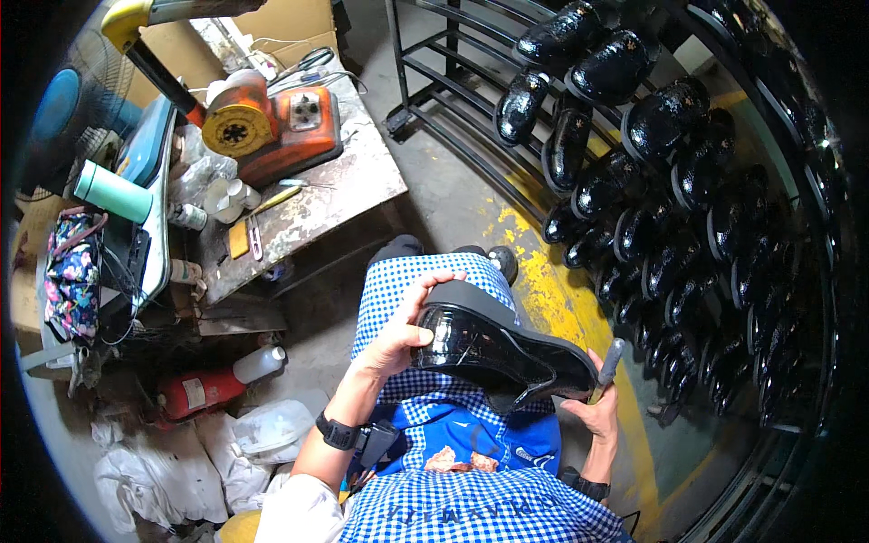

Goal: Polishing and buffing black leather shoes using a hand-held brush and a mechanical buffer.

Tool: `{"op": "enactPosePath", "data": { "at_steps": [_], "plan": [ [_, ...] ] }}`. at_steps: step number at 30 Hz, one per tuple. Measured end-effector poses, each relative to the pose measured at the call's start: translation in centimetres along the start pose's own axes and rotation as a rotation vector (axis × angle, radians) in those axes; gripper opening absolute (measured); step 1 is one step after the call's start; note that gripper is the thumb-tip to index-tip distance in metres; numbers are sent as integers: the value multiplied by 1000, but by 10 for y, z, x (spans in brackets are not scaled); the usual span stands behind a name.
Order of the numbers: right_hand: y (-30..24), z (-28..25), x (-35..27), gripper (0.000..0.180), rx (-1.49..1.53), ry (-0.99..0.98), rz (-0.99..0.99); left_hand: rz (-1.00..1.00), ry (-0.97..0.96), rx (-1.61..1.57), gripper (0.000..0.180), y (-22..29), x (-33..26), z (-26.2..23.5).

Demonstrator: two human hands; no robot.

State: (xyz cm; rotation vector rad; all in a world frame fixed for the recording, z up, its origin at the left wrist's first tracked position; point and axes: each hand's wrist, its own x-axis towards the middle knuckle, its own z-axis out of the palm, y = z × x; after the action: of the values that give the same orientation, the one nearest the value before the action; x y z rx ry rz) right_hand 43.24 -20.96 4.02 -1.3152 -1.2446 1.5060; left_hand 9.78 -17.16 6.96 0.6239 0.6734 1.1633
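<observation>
A glossy black shoe (475, 355) lies on its side above my lap, its dark sole turned away from me. My left hand (396, 337) is closed round the heel end, thumb on the shiny upper. At the toe end, my right hand (599, 413) grips a slim stick-like tool (610, 364) with a grey upper part, which stands upright. Its fingers also touch or sit very near the toe; the exact contact is hidden. Under the shoe is a blue-and-white checked apron (434, 281) across my legs, with small reddish-brown scraps (457, 460) on it.
On the right, a black rack (434, 77) carries rows of shiny black shoes (665, 118). At left, a worn table (362, 172) bears an orange machine (290, 127), a yellow-handled tool (276, 198) and cups. A red bottle (201, 391) and white cloths (167, 475) lie below.
</observation>
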Motion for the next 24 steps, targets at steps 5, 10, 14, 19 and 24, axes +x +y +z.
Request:
{"op": "enactPosePath", "data": {
  "at_steps": [5,10,14,19,24],
  "plan": [
    [-9,6,-1,80,-62,13,3,7,56,17,82,9,2,-1],
    [-21,13,-7,68,-198,85,0,89,-31,610,79,26,-5,-6],
    [-23,13,-9,64,-138,129,92,122,-9,1030,81,35,-7,9],
    [-18,5,-6,64,-273,64,-6,158,111,1050,59,26,-4,7],
    [-24,9,-7,64,-238,48,13,146,-63,1045,71,29,-13,-2]
  ]
}}
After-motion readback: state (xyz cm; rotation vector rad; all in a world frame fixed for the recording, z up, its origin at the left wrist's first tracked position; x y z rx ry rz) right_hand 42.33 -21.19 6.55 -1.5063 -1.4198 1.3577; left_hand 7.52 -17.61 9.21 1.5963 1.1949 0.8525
